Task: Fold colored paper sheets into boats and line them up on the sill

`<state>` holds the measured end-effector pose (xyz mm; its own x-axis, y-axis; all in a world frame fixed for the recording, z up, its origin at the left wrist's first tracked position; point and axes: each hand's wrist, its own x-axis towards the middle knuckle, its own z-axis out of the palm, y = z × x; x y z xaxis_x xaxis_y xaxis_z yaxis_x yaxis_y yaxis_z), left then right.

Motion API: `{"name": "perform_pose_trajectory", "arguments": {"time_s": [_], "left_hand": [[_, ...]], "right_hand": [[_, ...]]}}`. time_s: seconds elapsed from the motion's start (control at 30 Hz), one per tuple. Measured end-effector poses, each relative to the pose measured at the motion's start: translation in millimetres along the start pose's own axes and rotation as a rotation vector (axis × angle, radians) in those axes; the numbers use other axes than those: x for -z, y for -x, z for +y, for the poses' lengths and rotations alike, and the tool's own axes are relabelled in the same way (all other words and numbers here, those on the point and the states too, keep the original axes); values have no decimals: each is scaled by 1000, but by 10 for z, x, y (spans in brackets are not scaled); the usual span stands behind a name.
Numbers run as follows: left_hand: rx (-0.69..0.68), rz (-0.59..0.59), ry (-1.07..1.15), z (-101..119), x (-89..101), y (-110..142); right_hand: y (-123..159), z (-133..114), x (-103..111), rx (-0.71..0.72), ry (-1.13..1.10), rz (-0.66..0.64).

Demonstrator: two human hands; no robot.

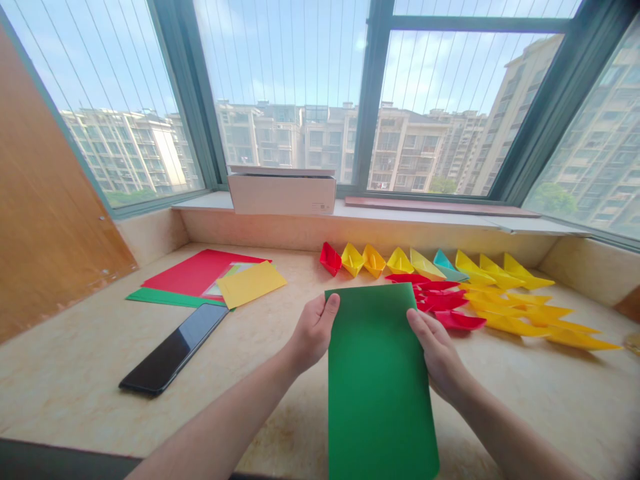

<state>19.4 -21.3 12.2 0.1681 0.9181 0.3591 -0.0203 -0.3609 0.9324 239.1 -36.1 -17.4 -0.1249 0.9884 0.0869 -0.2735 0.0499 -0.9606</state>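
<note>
A green sheet of paper (pixel 379 380) is held up in front of me, its long side running toward me. My left hand (pixel 315 330) pinches its left edge near the top, thumb on the face. On the opposite edge my right hand (pixel 440 350) grips it the same way, a little lower. The fingers behind the sheet are hidden. Just beyond the paper lie red folded paper boats (pixel 447 302), partly covered by it. Whether the sheet is folded double, I cannot tell.
A black phone (pixel 175 350) lies on the stone counter (pixel 65 380) at left. Behind it are red paper (pixel 195 272), green paper (pixel 165 298) and a yellow sheet (pixel 253 283). Yellow paper boats (pixel 530 313) spread at right. A white box (pixel 283 193) stands on the sill.
</note>
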Motion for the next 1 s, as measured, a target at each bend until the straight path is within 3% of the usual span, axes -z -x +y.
{"name": "perform_pose_trajectory", "arguments": {"time_s": [0.27,0.7,0.87,1.0], "left_hand": [[29,83,-51,-57,11,-1],[50,69,-58,-100,28,-26],[17,42,-174,-134,59,-61],[6,37,-275,-177,92,-88]], "right_hand": [[-8,21,18,-4,-27,-18],[-86,22,34,50,93,-51],[-136,0,51,29,90,-132],[-171,-24,53,73,60,-105]]}}
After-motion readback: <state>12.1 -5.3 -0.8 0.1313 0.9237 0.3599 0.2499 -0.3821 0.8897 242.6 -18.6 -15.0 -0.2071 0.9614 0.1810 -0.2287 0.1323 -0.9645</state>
